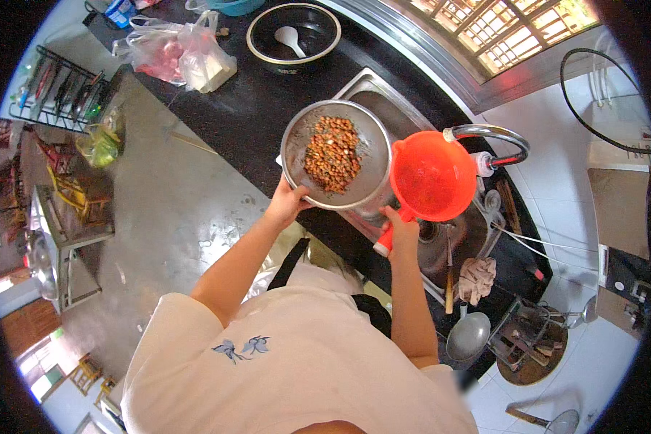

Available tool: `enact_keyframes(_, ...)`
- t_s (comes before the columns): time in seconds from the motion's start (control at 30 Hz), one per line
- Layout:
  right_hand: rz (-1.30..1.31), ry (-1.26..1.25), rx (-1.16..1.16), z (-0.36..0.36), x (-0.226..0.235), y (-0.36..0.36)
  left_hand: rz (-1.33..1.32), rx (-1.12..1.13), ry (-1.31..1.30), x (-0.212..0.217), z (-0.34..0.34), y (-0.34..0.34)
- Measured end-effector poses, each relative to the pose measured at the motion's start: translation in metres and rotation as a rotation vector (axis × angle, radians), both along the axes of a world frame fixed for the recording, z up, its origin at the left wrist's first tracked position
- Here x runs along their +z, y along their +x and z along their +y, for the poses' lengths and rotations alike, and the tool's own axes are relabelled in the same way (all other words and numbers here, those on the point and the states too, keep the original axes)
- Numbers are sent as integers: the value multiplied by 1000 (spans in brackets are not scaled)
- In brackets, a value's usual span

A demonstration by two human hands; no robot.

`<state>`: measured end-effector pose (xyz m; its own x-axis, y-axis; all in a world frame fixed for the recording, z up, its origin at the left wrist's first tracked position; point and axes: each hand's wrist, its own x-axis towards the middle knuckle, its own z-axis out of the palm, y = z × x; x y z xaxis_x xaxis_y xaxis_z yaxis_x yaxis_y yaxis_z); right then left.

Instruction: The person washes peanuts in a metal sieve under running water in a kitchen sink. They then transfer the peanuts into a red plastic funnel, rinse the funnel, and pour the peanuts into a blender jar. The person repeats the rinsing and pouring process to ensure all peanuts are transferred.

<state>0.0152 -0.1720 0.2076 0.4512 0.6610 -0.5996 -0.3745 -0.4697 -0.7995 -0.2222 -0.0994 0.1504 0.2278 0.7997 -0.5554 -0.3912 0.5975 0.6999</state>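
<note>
My left hand [288, 202] is closed on the near-left rim of a round metal bowl [373, 155]. Small brown pieces that look like beans or peanuts [333, 153], with dark flecks among them, lie in its middle. The handle of a red plastic water scoop [464, 177] is in my right hand [402, 230], fingers wrapped around it. The scoop is over the sink [387, 110], just right of the bowl and under the curved metal faucet [512, 137]. How much water the scoop holds, I cannot tell.
On the black counter [239, 108], a dark basin [267, 47] contains a white spoon [289, 40]; plastic bags [170, 54] lie to its left. Right of the sink's near end are a crumpled cloth [477, 278], a frying pan [469, 336] and a metal rack [517, 333].
</note>
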Motion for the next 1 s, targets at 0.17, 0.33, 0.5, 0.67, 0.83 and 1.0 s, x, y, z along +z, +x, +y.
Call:
enact_keyframes(0.17, -101, 2, 56, -25, 11, -5, -65, 2, -6, -18, 20, 19)
enact_keyframes(0.33, -124, -7, 107, -39, 10, -12, -122, -51, -38, -40, 21, 41)
enact_keyframes(0.5, -207, -3, 116, -42, 7, -11, -174, -23, -71, -49, 18, 57)
enact_keyframes(0.67, -230, -14, 124, -37, 6, -1, -123, -30, -98, -43, 20, 54)
enact_keyframes(0.83, -218, -68, 140, -37, 7, 3, -99, -22, -131, -44, 32, 54)
enact_keyframes(1.0, -251, -113, 118, -40, 23, -9, -107, -71, -161, -51, 45, 63)
